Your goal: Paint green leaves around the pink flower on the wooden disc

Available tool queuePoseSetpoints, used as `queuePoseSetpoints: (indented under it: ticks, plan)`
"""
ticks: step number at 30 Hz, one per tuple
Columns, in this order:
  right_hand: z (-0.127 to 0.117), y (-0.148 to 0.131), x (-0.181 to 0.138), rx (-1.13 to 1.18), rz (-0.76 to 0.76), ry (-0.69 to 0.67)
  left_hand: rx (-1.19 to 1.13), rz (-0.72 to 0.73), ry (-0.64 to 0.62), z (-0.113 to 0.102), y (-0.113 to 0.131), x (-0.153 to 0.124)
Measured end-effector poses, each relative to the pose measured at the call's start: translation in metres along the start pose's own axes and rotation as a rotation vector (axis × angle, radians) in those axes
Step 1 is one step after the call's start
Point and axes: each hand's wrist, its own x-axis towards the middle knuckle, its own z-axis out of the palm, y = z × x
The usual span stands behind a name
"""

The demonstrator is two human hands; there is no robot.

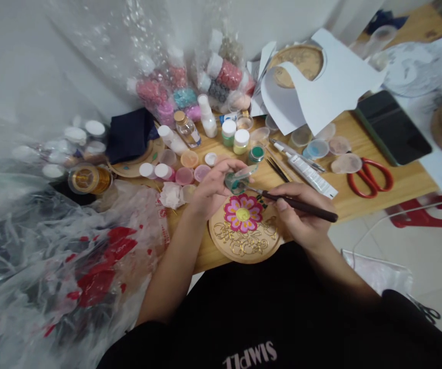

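My left hand [215, 184] is closed around a small clear jar of green pigment [238, 180], tilted over the work. A thin dark tool [301, 206] is pinched in my right hand [301, 218], its tip reaching into the jar's mouth. Just below both hands lies a round wooden disc [246, 238] on the table. It carries gold wire outlines and a flower filled in pink with a yellow-green centre [243, 213].
Several small pots and bottles of coloured powder [205, 154] crowd the wooden table [359, 195] behind the disc. Red scissors [370, 177], a white tube [309, 173], a dark tablet [392, 128] and white paper [321, 87] lie to the right. Crumpled plastic bags [59, 256] fill the left.
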Motion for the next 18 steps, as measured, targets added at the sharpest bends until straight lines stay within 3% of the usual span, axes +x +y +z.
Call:
queuePoseSetpoints:
  ticks: [18]
  plan:
    - [0.002, 0.006, -0.004, 0.158, 0.095, 0.061, -0.011, -0.020, 0.004, 0.002, 0.001, 0.000]
